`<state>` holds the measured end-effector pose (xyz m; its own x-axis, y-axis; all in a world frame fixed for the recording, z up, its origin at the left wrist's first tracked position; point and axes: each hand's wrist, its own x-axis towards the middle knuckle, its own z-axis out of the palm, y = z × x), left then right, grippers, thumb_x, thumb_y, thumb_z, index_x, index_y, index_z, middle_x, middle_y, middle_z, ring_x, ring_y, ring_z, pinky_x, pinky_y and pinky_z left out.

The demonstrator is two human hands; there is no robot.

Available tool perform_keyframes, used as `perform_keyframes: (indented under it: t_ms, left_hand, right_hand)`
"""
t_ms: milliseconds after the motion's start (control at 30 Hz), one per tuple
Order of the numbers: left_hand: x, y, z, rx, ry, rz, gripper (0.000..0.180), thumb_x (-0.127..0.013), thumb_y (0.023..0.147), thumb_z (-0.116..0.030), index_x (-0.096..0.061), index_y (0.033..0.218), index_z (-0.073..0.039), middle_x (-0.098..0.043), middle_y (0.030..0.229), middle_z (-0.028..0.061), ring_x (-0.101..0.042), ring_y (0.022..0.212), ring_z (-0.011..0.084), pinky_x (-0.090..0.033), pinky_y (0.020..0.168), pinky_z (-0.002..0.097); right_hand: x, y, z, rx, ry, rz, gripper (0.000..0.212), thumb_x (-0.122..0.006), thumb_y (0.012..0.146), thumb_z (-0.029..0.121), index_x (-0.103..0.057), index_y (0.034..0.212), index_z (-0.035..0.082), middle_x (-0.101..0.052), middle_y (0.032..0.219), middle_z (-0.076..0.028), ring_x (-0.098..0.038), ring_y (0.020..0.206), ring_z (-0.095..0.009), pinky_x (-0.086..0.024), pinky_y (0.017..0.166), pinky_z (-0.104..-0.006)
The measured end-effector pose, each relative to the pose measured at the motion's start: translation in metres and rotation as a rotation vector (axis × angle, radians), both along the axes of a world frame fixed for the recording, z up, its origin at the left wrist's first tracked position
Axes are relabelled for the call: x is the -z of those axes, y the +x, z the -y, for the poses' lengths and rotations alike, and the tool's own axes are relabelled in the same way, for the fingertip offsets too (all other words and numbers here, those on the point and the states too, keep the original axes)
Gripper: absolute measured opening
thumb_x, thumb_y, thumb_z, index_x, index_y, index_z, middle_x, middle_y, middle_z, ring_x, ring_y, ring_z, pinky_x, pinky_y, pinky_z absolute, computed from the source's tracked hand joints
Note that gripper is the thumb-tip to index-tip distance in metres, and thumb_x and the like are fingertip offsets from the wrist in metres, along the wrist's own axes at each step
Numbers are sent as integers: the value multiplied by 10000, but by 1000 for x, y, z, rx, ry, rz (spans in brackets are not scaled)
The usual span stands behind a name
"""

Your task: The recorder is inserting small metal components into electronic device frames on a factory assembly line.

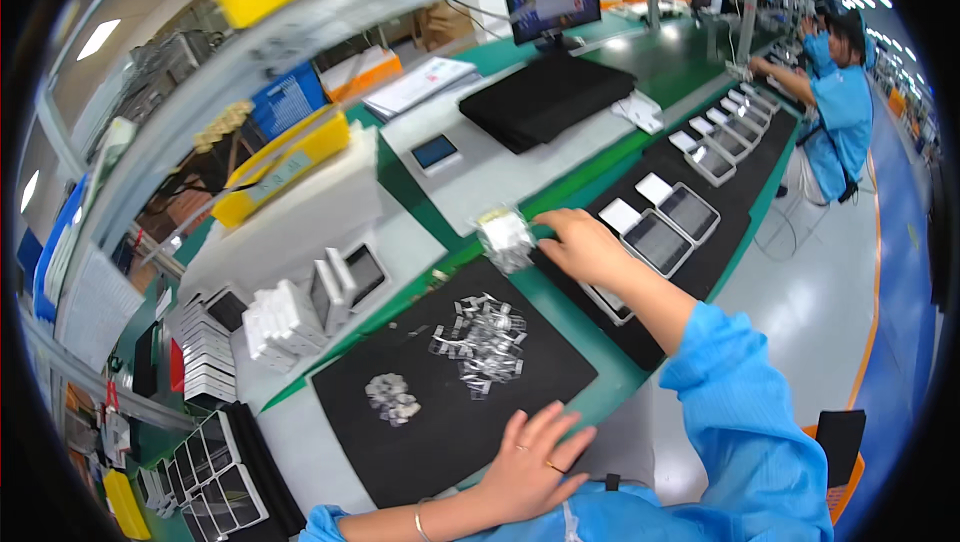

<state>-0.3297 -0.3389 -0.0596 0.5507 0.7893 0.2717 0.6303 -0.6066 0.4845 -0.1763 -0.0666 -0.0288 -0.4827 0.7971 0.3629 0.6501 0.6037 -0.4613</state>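
My right hand (582,245) reaches forward past the far right corner of the black mat (370,462). Its fingers are closed at the right edge of a clear plastic bag (505,239) with whitish contents, blurred by motion. At the mat's near edge lies my left hand (537,464), open and holding nothing, its fingers spread. Beyond it on the mat is a loose pile of small clear and silvery parts (485,342). A smaller heap of whitish pieces (391,399) sits left of that pile.
White-framed devices (658,242) line a black strip along the right bench. More white devices (290,317) stand upright at left. A monitor (552,4), a folded black cloth (547,97) and yellow bins (280,170) are farther back. A co-worker (838,102) sits at far right.
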Motion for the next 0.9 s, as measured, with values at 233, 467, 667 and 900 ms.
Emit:
perform_keyframes:
  t_ms: [233,467,667,900]
  left_hand:
    - [-8,-50,9,97,-19,-66,708,-748,790,-315,-457,1393,-88,-397,1449,210,-284,1416,398,-236,1128,616]
    - [33,-54,0,-24,-9,193,670,-761,754,-253,-516,1368,-143,-460,1399,168,-335,1391,378,-290,1109,612]
    - [37,-59,-8,4,77,203,490,-692,808,-210,-599,1285,-149,-524,1338,155,-404,1358,357,-311,1105,600]
    - [-42,-130,-31,-374,235,534,439,-750,800,-176,-638,1207,-57,-578,1243,146,-558,1176,334,-445,991,480]
  right_hand:
    - [33,-36,-63,370,-241,249,449,-710,817,455,-666,1086,98,-632,1167,-173,-567,1128,-353,-469,941,-463]
    - [5,-46,-57,42,-521,-216,123,-604,952,146,-564,902,41,-559,719,-9,-489,624,-88,-404,559,-271]
    - [-25,-83,-88,-3,-777,-523,156,-572,994,232,-536,1016,82,-583,925,-15,-553,814,-82,-470,673,-260]
    - [-27,-165,-58,-253,-76,-125,498,-686,909,239,-496,1307,7,-554,1279,-208,-555,1165,-357,-451,997,-420]
